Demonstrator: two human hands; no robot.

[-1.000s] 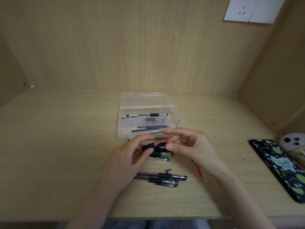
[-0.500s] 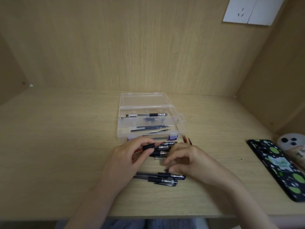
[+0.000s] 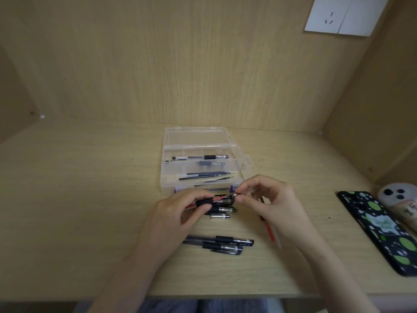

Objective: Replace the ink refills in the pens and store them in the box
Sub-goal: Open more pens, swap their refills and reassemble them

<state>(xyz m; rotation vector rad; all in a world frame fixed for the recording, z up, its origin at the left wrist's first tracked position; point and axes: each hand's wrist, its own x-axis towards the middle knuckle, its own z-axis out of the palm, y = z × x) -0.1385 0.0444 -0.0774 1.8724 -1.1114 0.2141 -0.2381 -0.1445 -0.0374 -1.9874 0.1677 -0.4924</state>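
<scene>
Lying nearest on the desk [image 3: 90, 199], two capped black pens [image 3: 220, 243] sit side by side, apparently not yet handled. Just right of them a loose red refill [image 3: 269, 232] rests partly under the right wrist; probably the one taken out, though that is a guess. Above, the left hand [image 3: 178, 213] is closed around the black grip of a clear pen barrel [image 3: 216, 201] with a red refill inside. The right hand [image 3: 268, 199] pinches something small at the barrel's tip end, likely the metal tip; too small to confirm. Judgement: this pen is mid-reassembly. Two more pens [image 3: 222, 212] lie beneath it.

Further back, the clear plastic box [image 3: 200, 168] stands open: one finished pen [image 3: 200, 157] in the rear compartment, several dark refills [image 3: 207, 175] in the front. So one pen stored, several left.

Surface: pale wood-grain desk, enclosed by matching panels. Patterned phone [image 3: 379, 229] at right; white wall socket [image 3: 343, 15] upper right.
</scene>
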